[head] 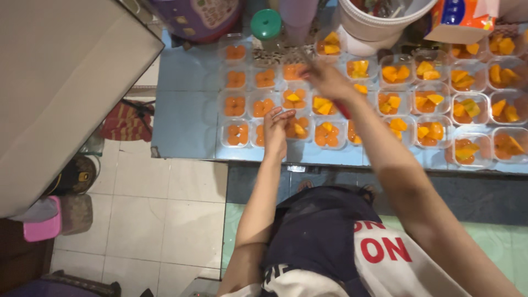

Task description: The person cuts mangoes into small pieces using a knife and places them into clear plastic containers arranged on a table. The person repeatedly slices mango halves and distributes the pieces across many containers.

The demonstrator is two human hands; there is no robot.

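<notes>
Fingers (286, 114) of your left hand (274, 130) lie loosely spread and hold nothing; they rest at the rim of a clear fruit tub (297, 127) in the front row of the grid. Your right hand (328, 80) reaches farther back, closed around a red-handled utensil (342, 109) whose handle runs down along the wrist; its working end is blurred, so you cannot tell its shape. Take the green-lidded jar (265, 24) as landmark: the right hand sits toward you and to the right of it, over the second and third rows of tubs. The nearest tub holding orange pieces only (294, 71) lies just left of the right-hand fingertips, between them and the jar. The tub rows run left to right across the blue surface (184, 110), at right angles to both forearms. The right hand is the nearer to that tub; the left hand lies well toward you from it.
</notes>
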